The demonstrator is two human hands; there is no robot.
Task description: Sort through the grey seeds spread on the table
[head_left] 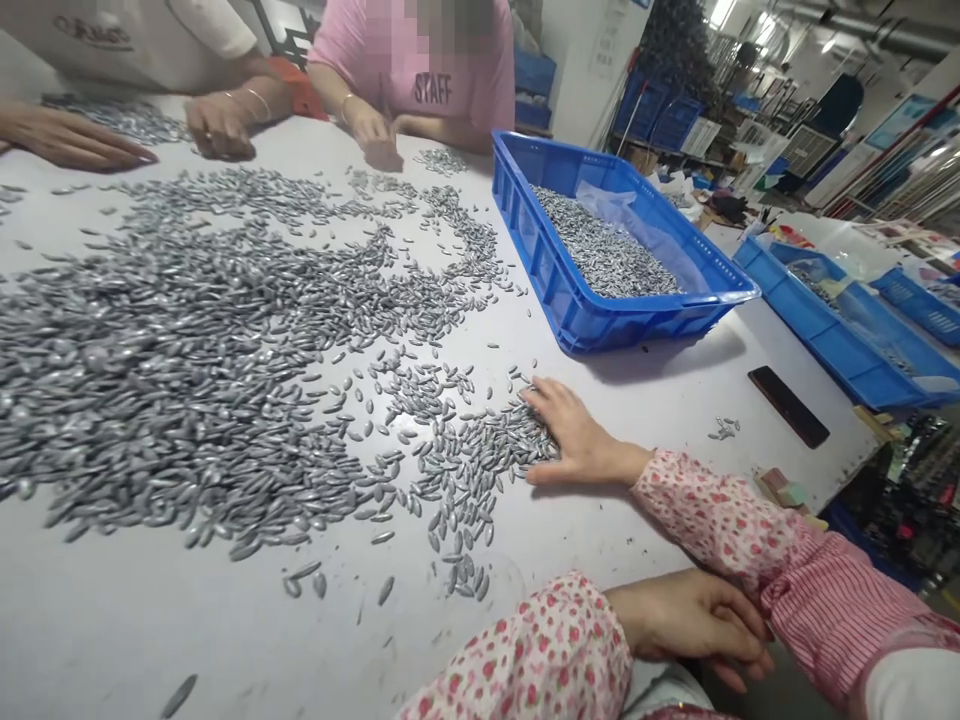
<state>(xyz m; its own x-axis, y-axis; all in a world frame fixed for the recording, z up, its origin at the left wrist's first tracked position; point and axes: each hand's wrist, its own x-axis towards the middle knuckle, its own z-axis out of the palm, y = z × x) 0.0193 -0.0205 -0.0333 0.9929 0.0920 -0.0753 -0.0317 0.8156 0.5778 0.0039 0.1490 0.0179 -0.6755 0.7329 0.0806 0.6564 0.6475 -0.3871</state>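
Note:
My right hand lies on the table with thumb and fingers spread. Its fingertips and thumb curve around the near edge of a patch of small grey, seed-shaped pieces, touching some of them. Closer to me, my left hand rests at the table's edge, its fingers loosely bent and apart, with nothing visible in them. Both arms wear strawberry-patterned sleeves. A much larger heap of the same glossy grey pieces spreads over the left of the white table.
A blue crate holding more grey pieces in plastic stands beyond my right hand. A dark phone lies farther right. Two people sit opposite, one in a pink shirt, their hands on the table. More blue crates stand at right.

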